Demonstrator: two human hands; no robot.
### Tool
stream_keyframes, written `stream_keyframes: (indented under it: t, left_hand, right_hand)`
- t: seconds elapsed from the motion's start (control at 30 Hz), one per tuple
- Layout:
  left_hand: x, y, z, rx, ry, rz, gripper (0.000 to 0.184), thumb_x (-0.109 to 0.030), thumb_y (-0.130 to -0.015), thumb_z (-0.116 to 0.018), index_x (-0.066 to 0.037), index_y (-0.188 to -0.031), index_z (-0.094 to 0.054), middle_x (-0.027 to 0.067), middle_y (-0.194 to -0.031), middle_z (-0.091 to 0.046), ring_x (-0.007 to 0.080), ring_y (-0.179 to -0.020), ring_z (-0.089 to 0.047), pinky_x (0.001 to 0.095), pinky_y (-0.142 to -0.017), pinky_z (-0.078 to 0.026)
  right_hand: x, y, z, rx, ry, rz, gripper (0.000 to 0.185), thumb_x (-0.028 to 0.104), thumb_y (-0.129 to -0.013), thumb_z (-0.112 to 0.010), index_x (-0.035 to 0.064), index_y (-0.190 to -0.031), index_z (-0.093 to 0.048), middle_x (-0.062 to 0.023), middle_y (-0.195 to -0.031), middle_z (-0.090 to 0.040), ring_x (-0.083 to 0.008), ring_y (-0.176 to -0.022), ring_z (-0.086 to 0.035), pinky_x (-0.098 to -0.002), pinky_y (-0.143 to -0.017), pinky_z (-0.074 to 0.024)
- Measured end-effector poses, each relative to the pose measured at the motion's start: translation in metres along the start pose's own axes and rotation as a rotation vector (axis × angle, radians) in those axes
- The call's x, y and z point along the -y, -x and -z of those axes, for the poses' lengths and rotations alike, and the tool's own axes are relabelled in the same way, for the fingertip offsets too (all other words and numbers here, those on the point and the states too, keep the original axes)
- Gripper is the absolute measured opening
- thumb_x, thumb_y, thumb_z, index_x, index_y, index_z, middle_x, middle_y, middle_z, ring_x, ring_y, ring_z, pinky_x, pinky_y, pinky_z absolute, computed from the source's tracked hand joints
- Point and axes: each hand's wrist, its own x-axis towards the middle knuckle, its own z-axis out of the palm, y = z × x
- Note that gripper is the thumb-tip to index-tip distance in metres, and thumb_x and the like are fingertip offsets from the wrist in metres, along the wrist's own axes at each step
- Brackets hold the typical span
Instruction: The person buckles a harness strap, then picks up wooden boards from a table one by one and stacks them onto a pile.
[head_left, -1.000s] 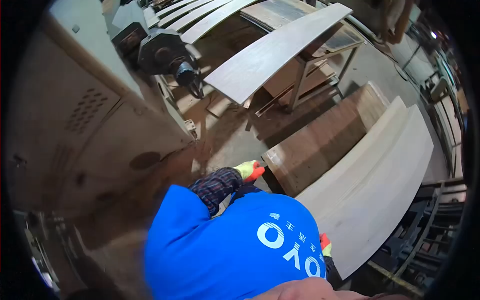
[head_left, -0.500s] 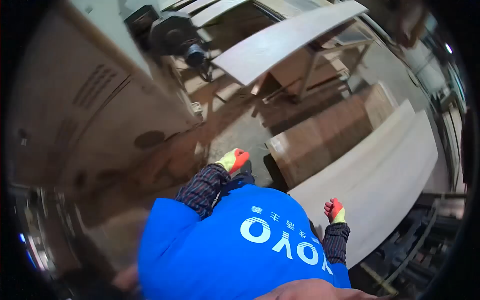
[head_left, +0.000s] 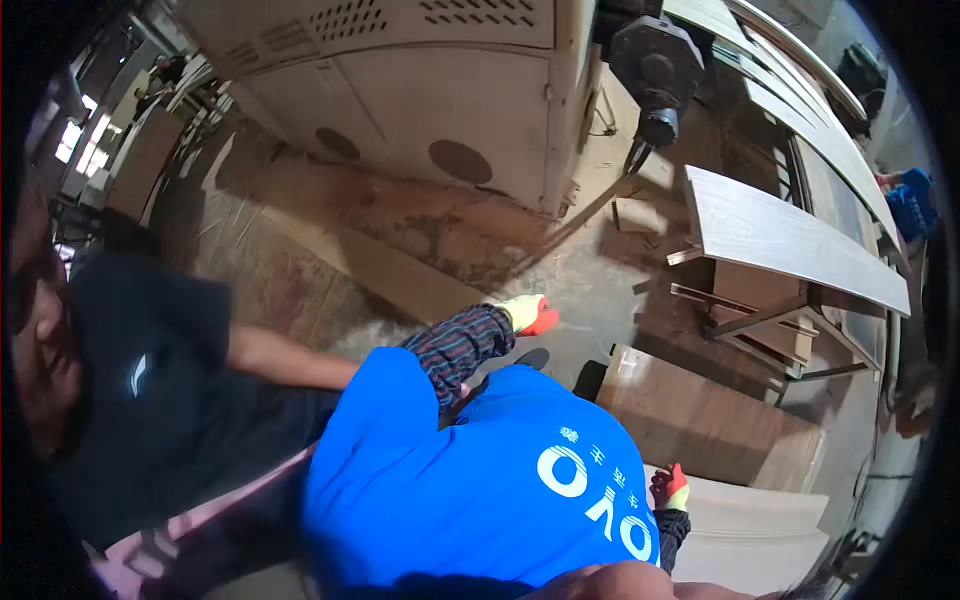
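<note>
My left hand (head_left: 533, 315), in a yellow glove with an orange-red palm, is held out in front of my body above the floor. Its fingers are curled in, and nothing shows in them. Low on my other side, my right hand (head_left: 670, 486) wears a matching glove, with its fingers also curled and no object visible. It is nearest to the pale curved panels (head_left: 750, 520), and I cannot tell whether it touches them. Just beyond lies a stack of brown boards (head_left: 710, 415).
A person in a dark shirt (head_left: 150, 330) stands close on my left, one arm reaching behind my sleeve. Ahead are a large cabinet (head_left: 400, 110) and a dark machine head (head_left: 655, 65). A white panel (head_left: 790, 235) rests on a frame. Another person in blue (head_left: 910, 205) is far right.
My view has swung left, so the cabinet, boards and panels have shifted right in view. The person in the dark shirt now shows at left. Both hands remain curled.
</note>
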Motion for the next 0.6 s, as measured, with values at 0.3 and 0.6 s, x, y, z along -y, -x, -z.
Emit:
stream_keyframes:
  t: [0.3,0.6]
  left_hand:
    - [-0.131,0.008,0.067,0.202,0.139,-0.164,0.056,-0.042,-0.091,-0.059,-0.002,-0.130,-0.053,0.0178,-0.124,-0.062,0.0291,-0.112,-0.059,0.0371,-0.095,-0.046]
    - [-0.102,0.032,0.108,-0.179,0.036,-0.369,0.043,-0.028,-0.096,-0.059,0.000,-0.128,-0.055,0.0109,-0.119,-0.063,0.0172,-0.108,-0.058,0.0303,-0.095,-0.045]
  right_hand:
    - [0.127,-0.051,0.025,0.002,0.209,0.261,0.034,0.045,-0.093,-0.057,0.0112,-0.091,-0.056,0.0001,-0.068,-0.054,-0.0109,-0.054,-0.047,-0.0255,-0.043,-0.0327]
    - [0.115,-0.041,0.088,-0.136,-0.010,0.383,0.043,0.045,-0.090,-0.061,0.0094,-0.113,-0.056,-0.0041,-0.079,-0.061,-0.0103,-0.059,-0.051,-0.0236,-0.049,-0.0384]
